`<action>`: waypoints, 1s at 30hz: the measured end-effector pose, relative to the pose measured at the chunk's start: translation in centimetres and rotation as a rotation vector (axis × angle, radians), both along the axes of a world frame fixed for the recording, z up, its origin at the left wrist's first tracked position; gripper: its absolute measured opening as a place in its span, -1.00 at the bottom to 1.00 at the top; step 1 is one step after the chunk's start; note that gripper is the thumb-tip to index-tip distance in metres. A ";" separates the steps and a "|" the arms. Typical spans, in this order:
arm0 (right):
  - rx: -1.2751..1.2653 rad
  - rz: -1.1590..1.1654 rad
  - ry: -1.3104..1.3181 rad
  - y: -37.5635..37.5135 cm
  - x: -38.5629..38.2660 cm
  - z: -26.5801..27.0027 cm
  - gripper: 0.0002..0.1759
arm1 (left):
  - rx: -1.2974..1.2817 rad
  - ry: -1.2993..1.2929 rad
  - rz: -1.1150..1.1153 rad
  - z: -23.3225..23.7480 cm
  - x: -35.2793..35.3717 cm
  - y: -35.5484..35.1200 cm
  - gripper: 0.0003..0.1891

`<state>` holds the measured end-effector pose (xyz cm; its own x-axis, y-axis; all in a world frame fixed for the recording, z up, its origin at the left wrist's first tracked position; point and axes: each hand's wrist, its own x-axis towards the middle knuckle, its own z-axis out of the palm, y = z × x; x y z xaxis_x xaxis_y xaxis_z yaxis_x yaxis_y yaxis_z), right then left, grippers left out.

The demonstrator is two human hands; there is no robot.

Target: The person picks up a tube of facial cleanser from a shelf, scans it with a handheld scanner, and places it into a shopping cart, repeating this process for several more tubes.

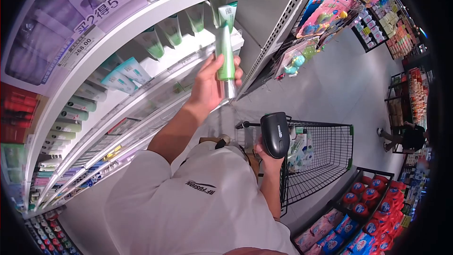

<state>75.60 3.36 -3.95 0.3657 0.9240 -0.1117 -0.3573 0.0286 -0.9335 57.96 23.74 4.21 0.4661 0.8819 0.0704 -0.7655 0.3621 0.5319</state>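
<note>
A green tube (pixel 225 56) with a silvery cap at its lower end is wrapped by the fingers of my left hand (pixel 209 81), in front of the lit shelf. Similar green tubes (pixel 171 30) stand on that shelf behind it. My right hand (pixel 270 157) grips a black handheld scanner (pixel 275 134), whose rounded back faces up and covers most of the fingers. The scanner is beside the near end of a black wire shopping cart (pixel 325 148). Inside the cart lie green and white packages (pixel 300 146).
Curved white shelves (pixel 141 4) hold boxes and tubes at the left. Hanging toys (pixel 325 16) are at the upper right. Red and blue packages (pixel 363 198) fill racks at the lower right. Another person (pixel 411 137) is farther off at the right.
</note>
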 end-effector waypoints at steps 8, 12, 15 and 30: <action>-0.009 -0.011 -0.209 -4.6 0.8 -1.9 -0.43 | -0.071 -0.549 -0.765 -2.3 0.1 0.8 -0.24; 0.018 0.164 -0.565 -5.2 1.3 2.1 -0.44 | -0.048 -0.614 -0.851 -2.3 -0.2 0.9 -0.16; 0.089 0.276 -0.841 -4.5 1.5 7.5 -0.44 | -0.016 -0.669 -0.936 -2.5 -0.1 1.1 -0.15; -0.121 0.356 -0.732 -5.7 0.7 12.1 -0.44 | -0.148 -0.333 -0.958 -1.4 -1.3 0.8 -0.21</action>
